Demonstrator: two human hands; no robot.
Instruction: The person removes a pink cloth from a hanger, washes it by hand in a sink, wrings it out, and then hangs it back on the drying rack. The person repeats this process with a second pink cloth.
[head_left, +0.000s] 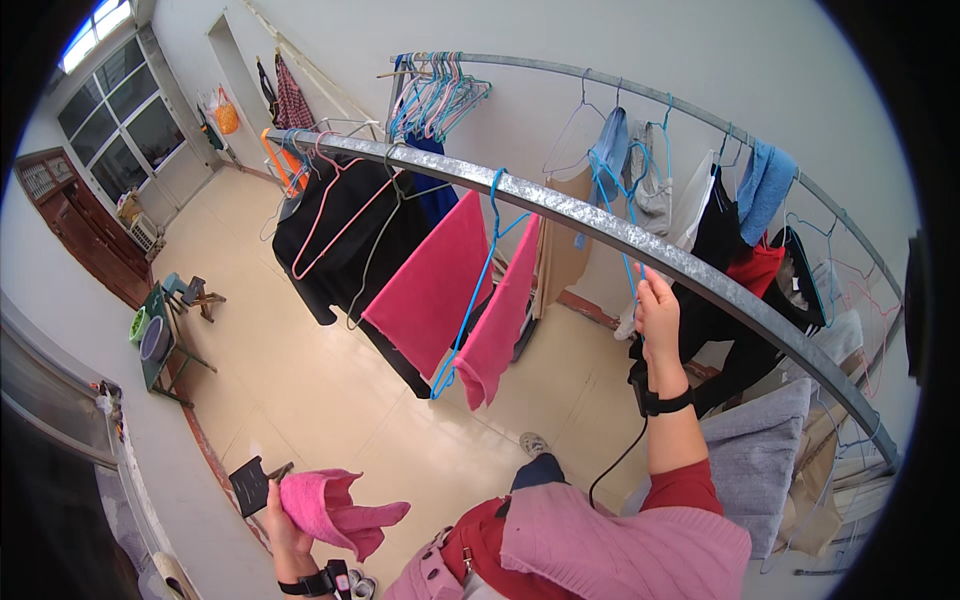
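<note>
My left hand (283, 525), low at the left, holds a bunched pink cloth (330, 510). My right hand (657, 311) is raised just under the near metal rail (585, 217), its fingers closed on a blue wire hanger (628, 255). Left of that hand, a larger pink cloth (435, 289) hangs from the same rail with a second blue hanger (480, 277). A pink hanger (322, 225) and a dark green hanger (382, 232) hang beside it, in front of a black garment (352, 217).
A second metal rail (540, 64) by the wall bears a cluster of hangers (442, 97), a blue cloth (765, 180) and other clothes. A grey towel (754, 450) hangs at the right. Basins (155, 339) rest on a green table (161, 367) along the left wall.
</note>
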